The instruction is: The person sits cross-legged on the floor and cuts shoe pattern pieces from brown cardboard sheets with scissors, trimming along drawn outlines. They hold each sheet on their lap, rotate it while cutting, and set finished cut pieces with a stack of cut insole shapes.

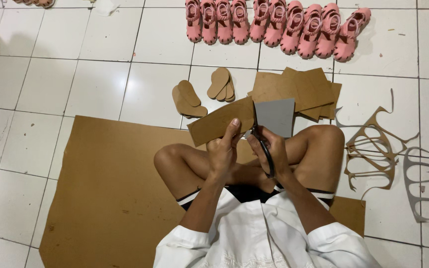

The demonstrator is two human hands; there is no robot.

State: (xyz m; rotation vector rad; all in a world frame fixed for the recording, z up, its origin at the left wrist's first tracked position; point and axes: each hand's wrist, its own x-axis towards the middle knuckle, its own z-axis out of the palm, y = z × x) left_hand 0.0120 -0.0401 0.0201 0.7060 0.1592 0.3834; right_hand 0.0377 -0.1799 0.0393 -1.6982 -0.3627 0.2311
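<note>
Cardboard piece [220, 121] gripped by left hand [223, 151]; right hand [270, 149] closed around black scissors [264, 149] cutting it.

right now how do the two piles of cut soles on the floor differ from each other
The left pile of soles lies lower and spreads wider, its pieces fanned at crossing angles; the right pile of soles is tighter, its pieces nearly aligned and tilted the same way. The left pile sits nearer the person's left hand. Both are brown board, sole-shaped, on white tile.
</note>
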